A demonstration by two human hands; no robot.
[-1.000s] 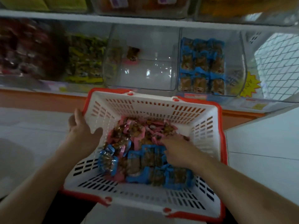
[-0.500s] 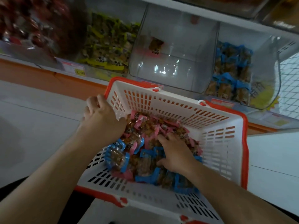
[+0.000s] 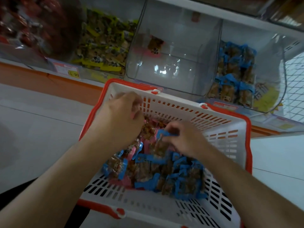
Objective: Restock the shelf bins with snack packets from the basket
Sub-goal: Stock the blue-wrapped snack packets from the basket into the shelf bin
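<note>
Picking step: right hand pinches a blue-edged snack packet above the white-and-red plastic basket; left hand, fingers curled, grip contents unclear; next, the far-right clear bin.

Slotted plastic basket, glossy packets

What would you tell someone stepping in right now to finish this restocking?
Right hand: pinching a blue packet just above the pile.
Left hand: fingers curled at the basket's far-left corner; its grip is unclear.
Basket: holds mixed pink packets and blue packets.
Middle bin: nearly empty, one pink-labelled packet.
Blue bin: partly stocked.
Left to do: nearly all the sorting into bins.
</note>
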